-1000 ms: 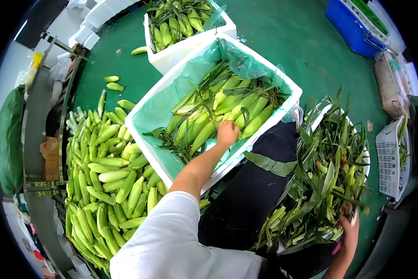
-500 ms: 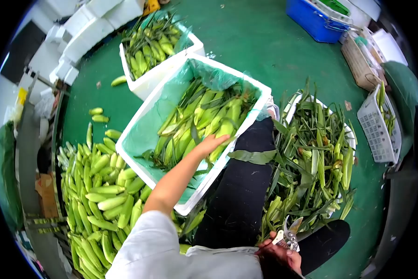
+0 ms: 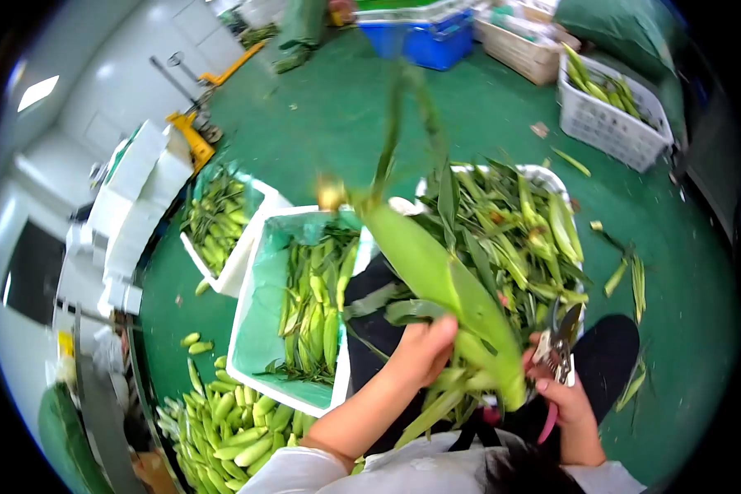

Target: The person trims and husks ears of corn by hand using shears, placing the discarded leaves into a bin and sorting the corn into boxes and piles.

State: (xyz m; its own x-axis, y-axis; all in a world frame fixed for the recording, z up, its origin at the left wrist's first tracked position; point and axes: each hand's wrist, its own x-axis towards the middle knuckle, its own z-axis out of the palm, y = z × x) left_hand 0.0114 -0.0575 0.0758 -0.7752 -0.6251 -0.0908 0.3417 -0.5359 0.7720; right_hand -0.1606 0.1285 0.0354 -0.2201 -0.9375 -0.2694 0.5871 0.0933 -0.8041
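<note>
My left hand (image 3: pixel 424 350) is closed around a large green ear of corn (image 3: pixel 444 284) in its husk. The ear slants across my lap, its stalk and long leaves pointing away from me. In my right hand (image 3: pixel 568 407) is a pair of pruning shears (image 3: pixel 556 350) with blades apart, close beside the lower end of the ear. To the left, a white foam box (image 3: pixel 292 401) lined with green plastic holds more unhusked corn (image 3: pixel 314 309). At my right leg, a white tub (image 3: pixel 561 183) is heaped with cut leaves and husks (image 3: pixel 510 230).
A pile of trimmed corn (image 3: pixel 230 436) lies on the floor at lower left. Behind the near box stands another foam box of corn (image 3: pixel 214 222). Farther off are a yellow pallet jack (image 3: pixel 193 142), a blue crate (image 3: pixel 424 45) and a white basket (image 3: pixel 609 123) with corn.
My left hand has lifted an ear of corn out of the foam box and carried it right, over my lap. The shears have come up beside it. My view has tilted up.
</note>
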